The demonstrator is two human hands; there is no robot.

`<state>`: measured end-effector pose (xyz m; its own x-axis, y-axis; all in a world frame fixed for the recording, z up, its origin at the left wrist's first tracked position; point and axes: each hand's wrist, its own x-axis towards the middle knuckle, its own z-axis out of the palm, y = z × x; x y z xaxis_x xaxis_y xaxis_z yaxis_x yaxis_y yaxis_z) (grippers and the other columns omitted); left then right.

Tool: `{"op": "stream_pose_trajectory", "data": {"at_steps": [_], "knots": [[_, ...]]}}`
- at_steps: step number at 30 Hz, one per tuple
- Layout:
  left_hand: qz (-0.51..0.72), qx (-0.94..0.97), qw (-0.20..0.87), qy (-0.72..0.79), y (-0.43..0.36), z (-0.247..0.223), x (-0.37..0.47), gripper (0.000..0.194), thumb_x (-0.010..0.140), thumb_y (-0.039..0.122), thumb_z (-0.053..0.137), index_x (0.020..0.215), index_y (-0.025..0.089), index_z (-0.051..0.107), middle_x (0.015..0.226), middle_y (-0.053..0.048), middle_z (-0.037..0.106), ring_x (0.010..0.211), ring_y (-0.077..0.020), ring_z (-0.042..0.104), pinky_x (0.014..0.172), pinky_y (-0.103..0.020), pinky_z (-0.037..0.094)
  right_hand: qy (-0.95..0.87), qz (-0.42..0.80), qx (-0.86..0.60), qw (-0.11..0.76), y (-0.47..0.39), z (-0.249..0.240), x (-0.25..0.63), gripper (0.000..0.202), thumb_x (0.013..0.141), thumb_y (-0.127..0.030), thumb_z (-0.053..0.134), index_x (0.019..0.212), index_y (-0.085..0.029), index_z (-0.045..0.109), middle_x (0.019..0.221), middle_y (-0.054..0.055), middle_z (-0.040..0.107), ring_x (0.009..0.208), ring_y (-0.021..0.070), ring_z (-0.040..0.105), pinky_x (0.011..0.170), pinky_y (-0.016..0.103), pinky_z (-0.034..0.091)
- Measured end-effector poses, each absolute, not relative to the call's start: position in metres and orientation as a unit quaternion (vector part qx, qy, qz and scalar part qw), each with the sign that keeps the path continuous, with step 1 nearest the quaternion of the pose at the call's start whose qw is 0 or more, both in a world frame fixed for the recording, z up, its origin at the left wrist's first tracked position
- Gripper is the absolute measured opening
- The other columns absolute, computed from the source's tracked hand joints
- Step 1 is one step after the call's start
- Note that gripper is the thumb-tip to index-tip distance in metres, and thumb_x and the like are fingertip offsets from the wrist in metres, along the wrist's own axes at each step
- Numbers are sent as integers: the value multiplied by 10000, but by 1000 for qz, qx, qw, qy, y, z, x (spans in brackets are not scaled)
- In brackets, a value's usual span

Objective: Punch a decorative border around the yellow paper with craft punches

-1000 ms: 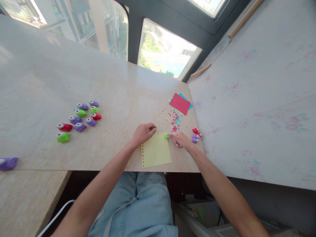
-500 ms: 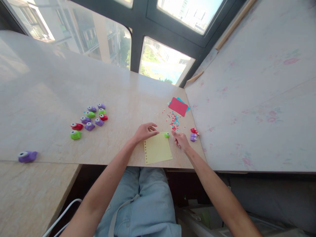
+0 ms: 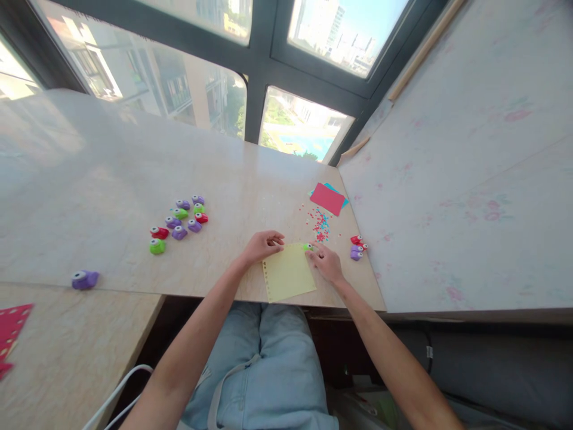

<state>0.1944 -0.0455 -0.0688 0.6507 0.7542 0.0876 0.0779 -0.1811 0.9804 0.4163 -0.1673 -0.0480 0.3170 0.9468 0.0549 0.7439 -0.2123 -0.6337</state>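
A yellow sheet with holes along its left and top edges lies at the table's front edge. At its top right corner sits a small green punch. My right hand is closed around that punch's right side, thumb and forefinger touching it. My left hand rests at the sheet's top left corner with its fingers curled and a little apart, holding nothing. Red and blue paper bits lie scattered just beyond the sheet.
Red and blue cards lie behind the bits. Red and purple punches stand by the right wall. Several coloured punches are grouped at the left, with one purple punch farther out. Perforated red paper lies far left.
My right hand has moved left onto the green punch. The fingers of my left hand have curled in more. The view has shifted, bringing the red paper at the far left into sight.
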Motion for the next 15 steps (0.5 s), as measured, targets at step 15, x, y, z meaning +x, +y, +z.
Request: {"op": "stream_pose_trajectory", "data": {"at_steps": [15], "knots": [[295, 761, 448, 365, -58, -62, 193, 172, 789, 196, 635, 944, 169, 704, 865, -59, 745, 779, -155, 690, 751, -275, 536, -359, 253, -717, 541, -166, -45, 403, 480, 736, -605, 667, 904, -161, 595, 643, -20, 587, 409, 92, 466, 376, 219, 333]]}}
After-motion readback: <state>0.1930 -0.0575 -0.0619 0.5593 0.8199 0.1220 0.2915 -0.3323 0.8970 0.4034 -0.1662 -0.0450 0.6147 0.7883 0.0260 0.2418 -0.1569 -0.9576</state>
